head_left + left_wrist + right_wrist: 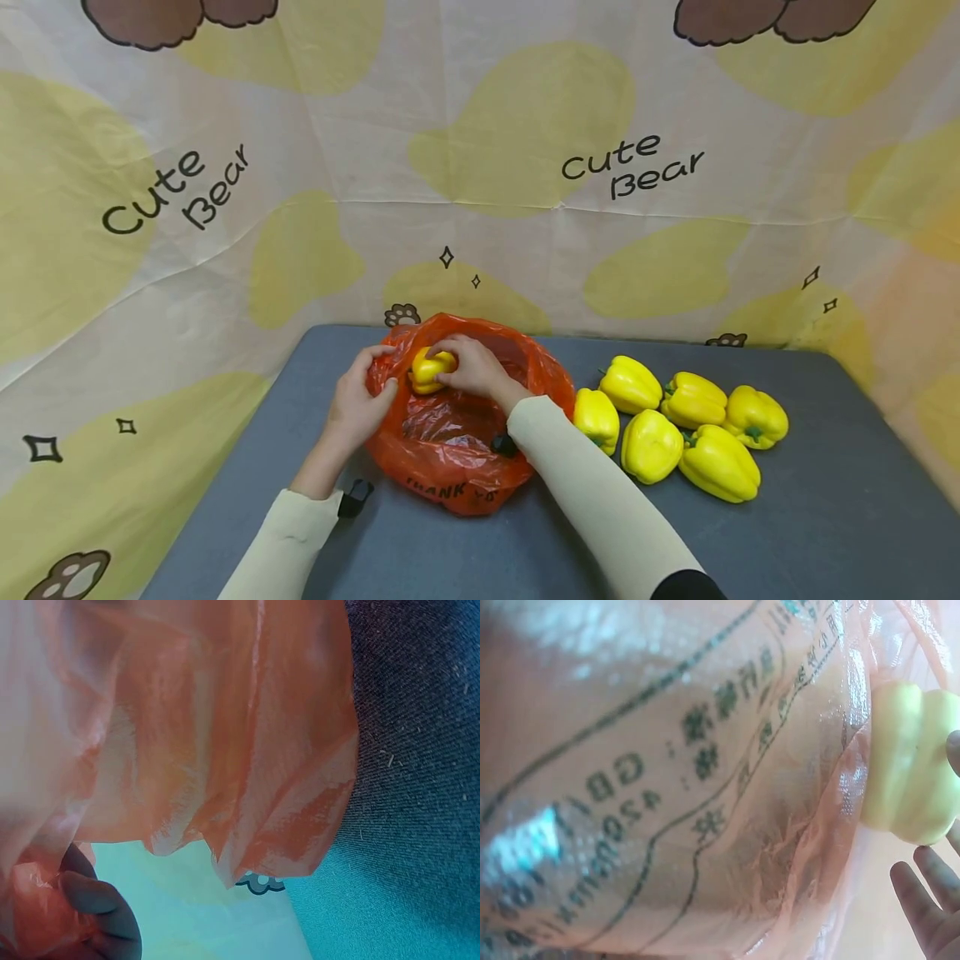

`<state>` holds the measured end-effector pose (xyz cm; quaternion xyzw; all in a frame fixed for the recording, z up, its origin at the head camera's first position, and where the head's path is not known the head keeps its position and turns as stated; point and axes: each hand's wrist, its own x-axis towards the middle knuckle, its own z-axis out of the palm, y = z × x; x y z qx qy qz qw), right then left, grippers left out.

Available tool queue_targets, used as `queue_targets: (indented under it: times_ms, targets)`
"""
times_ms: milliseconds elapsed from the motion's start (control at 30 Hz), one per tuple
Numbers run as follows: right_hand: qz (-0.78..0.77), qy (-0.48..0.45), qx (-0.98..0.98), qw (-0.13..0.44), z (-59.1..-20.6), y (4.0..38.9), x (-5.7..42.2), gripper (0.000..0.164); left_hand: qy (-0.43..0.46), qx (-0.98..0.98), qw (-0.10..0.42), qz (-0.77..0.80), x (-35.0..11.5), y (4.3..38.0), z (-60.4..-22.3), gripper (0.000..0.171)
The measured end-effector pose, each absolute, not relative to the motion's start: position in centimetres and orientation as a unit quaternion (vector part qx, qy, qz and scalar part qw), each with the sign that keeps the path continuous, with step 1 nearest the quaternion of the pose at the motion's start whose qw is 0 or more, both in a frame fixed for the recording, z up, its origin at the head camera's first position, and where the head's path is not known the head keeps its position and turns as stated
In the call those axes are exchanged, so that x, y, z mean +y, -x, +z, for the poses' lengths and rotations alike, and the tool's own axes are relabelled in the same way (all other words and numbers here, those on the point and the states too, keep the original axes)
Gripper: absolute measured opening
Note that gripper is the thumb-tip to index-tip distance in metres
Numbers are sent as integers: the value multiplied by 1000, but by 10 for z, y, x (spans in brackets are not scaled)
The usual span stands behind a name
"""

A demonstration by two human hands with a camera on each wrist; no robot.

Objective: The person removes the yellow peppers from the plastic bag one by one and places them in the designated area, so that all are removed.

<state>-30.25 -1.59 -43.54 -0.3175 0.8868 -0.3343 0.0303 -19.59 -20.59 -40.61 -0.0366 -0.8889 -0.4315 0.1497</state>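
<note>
A red plastic bag (457, 467) stands with its mouth held wide on the table. My left hand (358, 408) grips its left rim; in the left wrist view, curled fingers (101, 907) pinch the crumpled plastic. Inside the mouth, near the left wall, my right hand (472, 367) holds a yellow bell pepper (429, 372) between thumb and fingers. That same pepper (904, 761) shows beside the bag's printed plastic (705, 780) in the right wrist view, fingertips at its edge. The right forearm crosses over the bag's right rim.
Several more yellow bell peppers (651, 446) lie in a cluster to the right of the bag, the nearest close to its side. The grey table (840, 517) ends at the back against a patterned cloth (517, 142).
</note>
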Motion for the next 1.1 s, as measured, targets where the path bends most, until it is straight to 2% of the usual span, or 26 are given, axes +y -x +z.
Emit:
queue_targets:
  times_ms: [867,1100]
  targets:
    - [-392,339,855,28,-447,308,-16,30,32,-890,144,-432,-207,197,-406,44]
    - [-395,346,851,31,-450,308,-16,37,32,-891,147,-429,-207,196,-405,45]
